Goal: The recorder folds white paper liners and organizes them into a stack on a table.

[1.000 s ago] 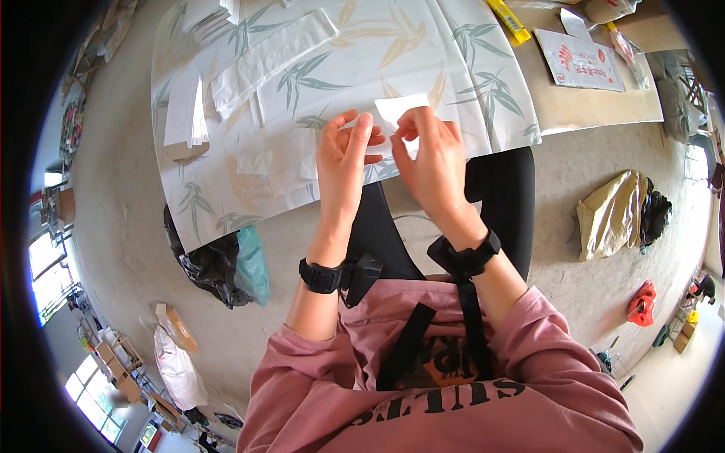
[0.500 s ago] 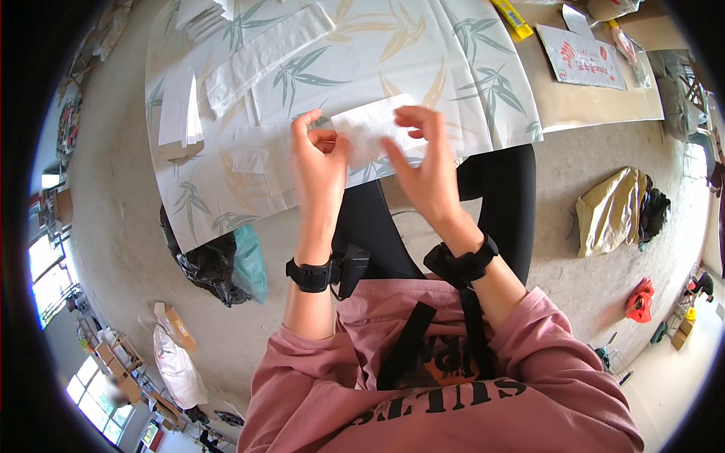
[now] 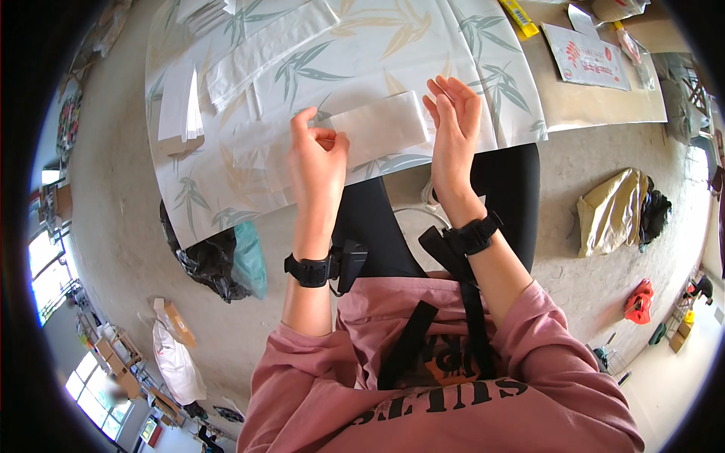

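A thin, whitish, translucent plastic sleeve (image 3: 381, 130) lies slantwise on the table near its front edge. My left hand (image 3: 319, 155) is at the sleeve's left end, fingers curled and thumb pinched in on it. Past the sleeve's right end, my right hand (image 3: 457, 128) is raised with its fingers stretched upward and nothing visible in them. Another sheer plastic piece (image 3: 253, 143) lies flat left of my left hand. Farther left stands a stack of white cards (image 3: 180, 106). A long pile of clear plastic sleeves (image 3: 272, 53) stretches across the table behind.
The table's leaf-patterned cover (image 3: 393, 72) ends just before me. More white cards (image 3: 202, 15) lie at the far left. A yellow box (image 3: 519, 16) and a printed packet (image 3: 585, 57) lie at the far right. A dark bag (image 3: 208, 264) is on the floor below left.
My right hand has moved up and right, away from the sleeve, and its fingers have straightened. The sleeve now shows uncovered between my hands. My left hand stays almost in place.
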A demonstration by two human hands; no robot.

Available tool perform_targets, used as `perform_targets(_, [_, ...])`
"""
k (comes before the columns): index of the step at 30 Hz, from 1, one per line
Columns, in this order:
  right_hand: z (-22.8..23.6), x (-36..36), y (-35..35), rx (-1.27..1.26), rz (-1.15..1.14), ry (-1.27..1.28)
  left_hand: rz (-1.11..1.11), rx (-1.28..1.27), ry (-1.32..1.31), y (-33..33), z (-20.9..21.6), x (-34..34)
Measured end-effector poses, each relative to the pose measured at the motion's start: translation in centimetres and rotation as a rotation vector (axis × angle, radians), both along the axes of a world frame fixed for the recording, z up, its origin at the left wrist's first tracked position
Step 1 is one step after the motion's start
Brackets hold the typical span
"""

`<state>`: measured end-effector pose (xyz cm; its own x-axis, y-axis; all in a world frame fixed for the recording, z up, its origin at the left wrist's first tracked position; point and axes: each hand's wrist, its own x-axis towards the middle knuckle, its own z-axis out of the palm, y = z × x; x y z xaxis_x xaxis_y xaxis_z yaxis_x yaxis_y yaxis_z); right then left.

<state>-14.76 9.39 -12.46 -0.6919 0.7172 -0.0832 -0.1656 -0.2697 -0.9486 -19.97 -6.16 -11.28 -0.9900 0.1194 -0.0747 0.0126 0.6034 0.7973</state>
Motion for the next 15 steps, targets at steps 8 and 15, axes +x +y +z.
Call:
perform_targets(8, [-0.4, -1.1, -1.3, -0.068, 0.044, 0.002, 0.010, -0.094, 0.020, 0.0, 0.6, -0.1])
perform_targets(15, [-0.5, -1.1, -1.7, -0.043, 0.048, -0.018, 0.027, -0.101, -0.040, -0.1, 1.1, 0.1])
